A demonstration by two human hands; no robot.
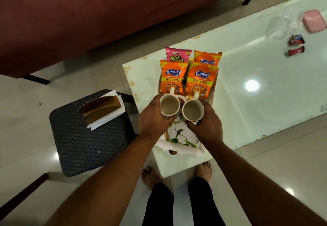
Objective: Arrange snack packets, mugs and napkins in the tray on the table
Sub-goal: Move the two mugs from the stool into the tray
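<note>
A white tray [184, 149] with a leaf print lies at the near end of the glass table [247, 70]. At its far half lie three orange Kurkure packets [172, 75] [200, 80] [207, 58] and a pink Bingo packet [177, 54]. My left hand [152, 118] grips a white mug [169, 104] around its side. My right hand [207, 123] grips a second white mug [192, 110] beside it. Both mugs are upright and empty, over the tray's middle, handles pointing away. White napkins [108, 118] in a brown holder [100, 108] sit on a stool to the left.
The dark woven stool [85, 142] stands left of the table. At the table's far right lie a pink box [314, 21], clear plastic [283, 26] and two small red wrappers [296, 45]. A maroon sofa [88, 13] is behind. My bare feet are under the table's near edge.
</note>
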